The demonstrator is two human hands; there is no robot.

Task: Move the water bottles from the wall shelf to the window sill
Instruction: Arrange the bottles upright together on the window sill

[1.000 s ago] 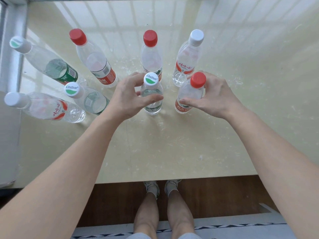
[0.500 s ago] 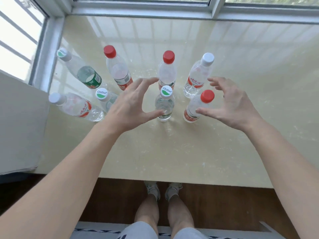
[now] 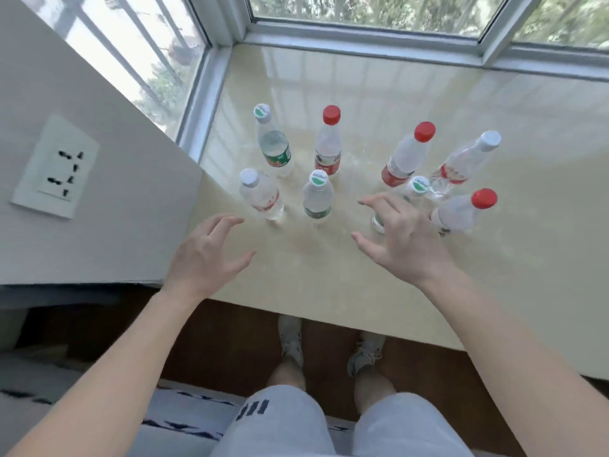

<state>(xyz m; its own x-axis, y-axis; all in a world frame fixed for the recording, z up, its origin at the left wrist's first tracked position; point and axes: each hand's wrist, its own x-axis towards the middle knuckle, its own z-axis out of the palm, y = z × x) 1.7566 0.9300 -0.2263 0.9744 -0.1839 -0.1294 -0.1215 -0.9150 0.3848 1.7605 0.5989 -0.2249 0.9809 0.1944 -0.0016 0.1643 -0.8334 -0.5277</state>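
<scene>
Several clear water bottles stand upright on the cream window sill (image 3: 527,245). Some have red caps, like the red-capped bottle (image 3: 461,209) at the right; others have white or green-and-white caps, like the green-labelled bottle (image 3: 275,146) at the back left. My left hand (image 3: 204,255) hovers open over the sill's near left edge, apart from every bottle. My right hand (image 3: 402,239) is open too, fingers spread, just in front of a green-and-white-capped bottle (image 3: 416,188), which it partly hides. Neither hand holds anything.
A grey wall (image 3: 108,206) with a white socket plate (image 3: 54,166) juts in at the left beside the sill. Window frames (image 3: 362,41) close the back and left. Below the sill's front edge are dark wood floor, my legs and a patterned rug (image 3: 184,413).
Both hands let go of the two front bottles, opened and drew back toward the sill's near edge. The view has swung to the left and tilted up, showing the wall and windows.
</scene>
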